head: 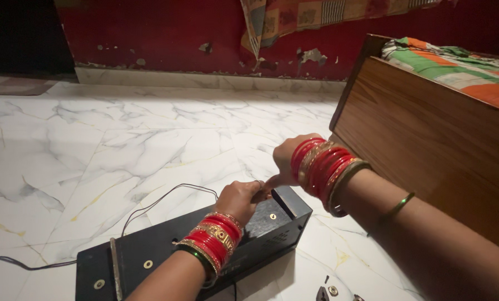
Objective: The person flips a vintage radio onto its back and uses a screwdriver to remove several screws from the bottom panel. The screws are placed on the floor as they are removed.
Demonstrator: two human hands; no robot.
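A black box [166,256] with brass studs lies on the marble floor [121,139], near centre; a thin wire [160,200] runs off to its left. Left hand [239,200], forearm rising from the near edge, rests curled on the box's far right top. Right hand [283,164], wrist bent downward, fingers pinched at the same corner; what it pinches cannot be told. A wooden bed [427,134] stands right.

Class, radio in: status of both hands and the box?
Left hand and right hand meet at black box far top edge. Grip hidden. Thin wires trail behind.
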